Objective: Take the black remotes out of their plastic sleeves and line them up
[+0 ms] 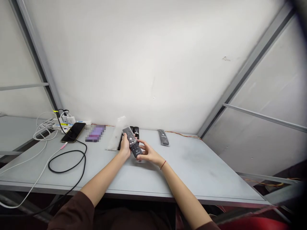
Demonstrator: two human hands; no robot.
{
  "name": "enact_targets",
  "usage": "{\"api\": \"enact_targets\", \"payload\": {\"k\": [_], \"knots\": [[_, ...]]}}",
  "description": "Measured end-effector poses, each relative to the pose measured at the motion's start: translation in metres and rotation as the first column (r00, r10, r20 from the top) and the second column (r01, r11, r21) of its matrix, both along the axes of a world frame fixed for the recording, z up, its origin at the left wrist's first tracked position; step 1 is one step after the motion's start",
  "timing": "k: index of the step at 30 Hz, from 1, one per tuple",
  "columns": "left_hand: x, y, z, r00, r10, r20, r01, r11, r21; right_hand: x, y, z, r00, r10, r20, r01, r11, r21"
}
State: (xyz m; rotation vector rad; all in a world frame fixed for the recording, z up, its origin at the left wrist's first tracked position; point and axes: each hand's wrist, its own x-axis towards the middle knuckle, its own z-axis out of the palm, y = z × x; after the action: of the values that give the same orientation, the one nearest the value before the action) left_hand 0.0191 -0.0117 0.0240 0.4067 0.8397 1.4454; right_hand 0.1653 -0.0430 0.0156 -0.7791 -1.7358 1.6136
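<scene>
A dark remote control (135,149) is held tilted above the table, its button side facing me. Its upper part looks greyish, as if covered by clear plastic film. My left hand (125,147) is closed around the remote's left side, with the thumb along its edge. My right hand (150,154) pinches the lower right end, thumb at the bottom corner and fingers curled beside it. Just behind the hands lie other black remotes (136,130), partly hidden. A clear plastic bag (116,135) lies to their left.
Another wrapped remote (163,138) lies to the right on the grey table (192,172). At left are a phone (74,131), a blurred purple item (96,133), a power strip (69,121) with plugs, and a looped black cable (66,172). A white wall stands behind.
</scene>
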Motion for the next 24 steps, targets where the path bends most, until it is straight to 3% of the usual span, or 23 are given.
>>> {"api": "enact_targets", "payload": {"k": [6,10,14,18,24], "knots": [[0.014,-0.008,-0.013,0.997,-0.004,-0.082,0.005,1.000,0.022,0.000,0.004,-0.004,0.987,-0.157,0.037,0.152,0.983,0.105],[0.017,-0.009,-0.012,0.995,-0.010,-0.097,0.013,0.999,0.031,-0.003,0.006,-0.008,0.972,-0.224,0.064,0.206,0.955,0.212],[0.002,-0.001,0.000,0.994,-0.103,0.022,0.103,0.994,-0.023,-0.005,0.003,-0.007,0.983,-0.182,0.035,0.171,0.964,0.203],[-0.017,0.009,0.008,0.991,-0.074,0.115,0.081,0.995,-0.053,-0.008,-0.003,-0.004,0.994,-0.069,0.087,0.053,0.983,0.175],[-0.008,0.005,0.000,0.989,-0.096,0.117,0.105,0.992,-0.074,-0.012,-0.001,-0.009,0.991,-0.131,0.043,0.118,0.966,0.228]]}}
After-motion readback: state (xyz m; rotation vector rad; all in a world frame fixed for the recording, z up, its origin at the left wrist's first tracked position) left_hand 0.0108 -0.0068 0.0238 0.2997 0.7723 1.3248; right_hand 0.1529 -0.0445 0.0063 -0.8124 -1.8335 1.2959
